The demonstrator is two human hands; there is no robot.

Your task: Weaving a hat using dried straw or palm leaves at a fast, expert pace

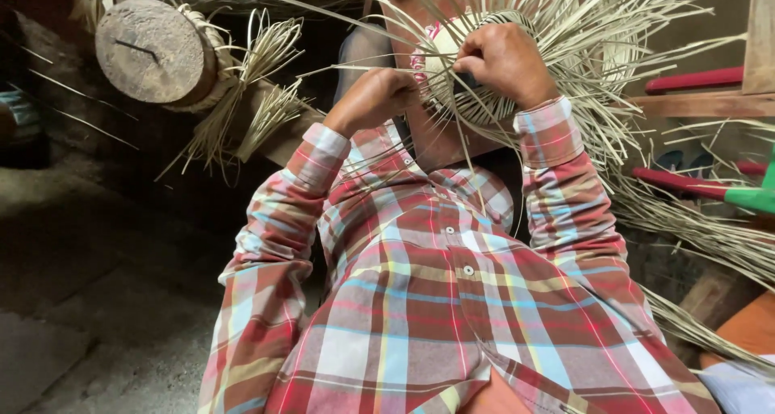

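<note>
Up at the top of the head view, your hands meet on the woven straw piece [484,111], which sits raised in front of your chest, above the collar of your plaid shirt [436,301]. Its finished band is ringed by loose strands [613,27] that fan out on every side. Your left hand [504,63] is clenched over the rim of the weave, fingers curled in and pinching the straw against it. Your right hand [371,99] is closed in a fist just beside the piece, apparently around a few thin strands, though the grip itself is hidden. Judging from this, you are partway through plaiting the edge, with the band done and many strands still free. The next move likely calls for holding the weave firmly with the left hand while the right picks out one strand and draws it across its neighbours without kinking it. Off to one side, a round wooden block [149,51] bound with straw leans over the dim floor [81,301], and red bars [694,79] lie on the other side.
</note>
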